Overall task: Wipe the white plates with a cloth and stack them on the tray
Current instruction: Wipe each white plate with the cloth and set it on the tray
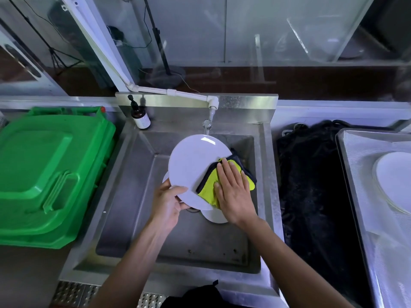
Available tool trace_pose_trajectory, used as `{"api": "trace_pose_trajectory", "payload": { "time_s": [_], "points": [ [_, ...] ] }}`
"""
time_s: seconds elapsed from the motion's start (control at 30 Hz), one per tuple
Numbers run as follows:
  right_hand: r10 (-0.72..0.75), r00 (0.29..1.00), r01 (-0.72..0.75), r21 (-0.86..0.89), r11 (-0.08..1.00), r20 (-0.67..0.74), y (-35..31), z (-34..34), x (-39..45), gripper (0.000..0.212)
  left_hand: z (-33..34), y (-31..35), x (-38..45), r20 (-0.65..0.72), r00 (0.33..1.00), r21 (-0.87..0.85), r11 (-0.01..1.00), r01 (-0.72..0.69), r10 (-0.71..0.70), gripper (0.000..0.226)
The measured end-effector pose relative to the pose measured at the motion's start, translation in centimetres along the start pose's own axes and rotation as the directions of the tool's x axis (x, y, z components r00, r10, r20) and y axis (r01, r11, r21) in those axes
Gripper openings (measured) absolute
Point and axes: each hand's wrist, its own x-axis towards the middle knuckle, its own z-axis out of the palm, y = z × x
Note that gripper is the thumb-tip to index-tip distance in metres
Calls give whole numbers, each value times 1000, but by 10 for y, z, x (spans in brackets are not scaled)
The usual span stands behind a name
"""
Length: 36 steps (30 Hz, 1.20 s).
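A stainless steel sink (138, 174) sits between a green bin (51, 174) and a black mat (311, 196). Over its basin, a white plate (191, 165) is tilted, its lower rim pinched by the left hand (168, 203), while the right hand (233, 192) presses flat, fingers straight, on a yellow cloth (209, 185) against the plate. At far right, stacked plates (393, 181) rest on a metal tray (360, 174).

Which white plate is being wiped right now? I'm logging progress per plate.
The tilted plate above the sink, gripped at its lower edge by the left hand while the right hand presses the yellow cloth on it. Others lie beneath or on the tray.
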Motion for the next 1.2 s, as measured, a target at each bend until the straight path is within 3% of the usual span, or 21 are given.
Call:
{"api": "trace_pose_trajectory", "payload": {
  "time_s": [0.1,0.43,0.53,0.67,0.73,0.87,1.03,1.2],
  "points": [
    [-43,999,43,-1,999,-2,9,-7,10,56,-2,-4,-2,49,999,29,1000,5,-7,29],
    [-277,961,276,41,960,22,-13,-17,36,65,-1,-6,-15,193,979,124,991,45,-69,34],
    [-332,943,331,37,943,11,-34,-15,38,66,4,-6,-22,164,984,179,983,41,-71,15],
    [-382,924,383,46,923,-25,-56,-11,42,66,3,-11,-29,97,995,144,989,20,-35,45],
    [-399,916,400,41,915,-29,-60,-9,46,66,-1,-11,-29,77,997,105,994,7,-15,44],
    [-360,932,363,91,927,-52,-62,-6,55,65,-8,-4,-30,100,995,117,993,-15,3,19],
    [-224,970,236,136,962,-98,-49,-4,72,62,-15,-2,-28,81,996,96,994,-49,41,37],
    [-33,993,51,152,987,-117,-36,5,72,59,-21,3,-21,46,994,102,989,-103,99,39]
  ]
}}
